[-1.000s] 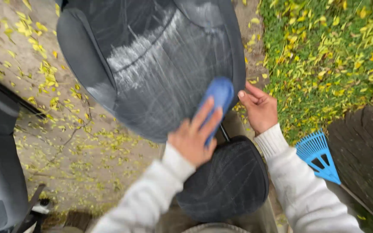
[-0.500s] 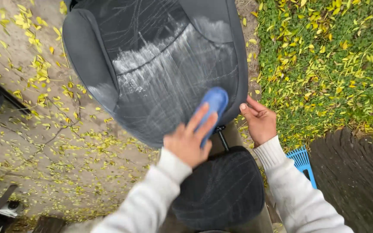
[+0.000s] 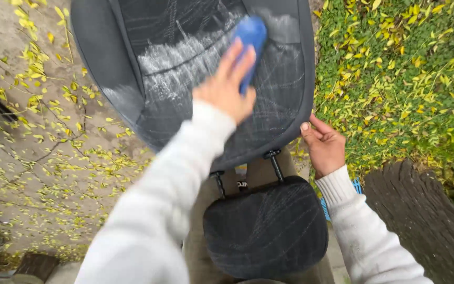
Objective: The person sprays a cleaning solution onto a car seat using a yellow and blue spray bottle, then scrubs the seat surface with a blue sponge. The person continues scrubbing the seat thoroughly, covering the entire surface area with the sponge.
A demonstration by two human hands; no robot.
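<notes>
Foam streaks mark the car seat back (image 3: 148, 79); left hand (image 3: 224, 92), grip wrapped around the blue brush (image 3: 250, 39), should scrub evenly while right hand (image 3: 324, 144), fingers closed on the seat's edge, steadies it.

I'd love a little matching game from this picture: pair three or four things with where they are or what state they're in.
Things:
1. blue brush
2. right hand
3. headrest
4. seat back

States:
A. streaked with white foam
B. on two metal posts, nearest the camera
C. held in the left hand
D. at the seat's right edge

Pairs: 1-C, 2-D, 3-B, 4-A
</notes>
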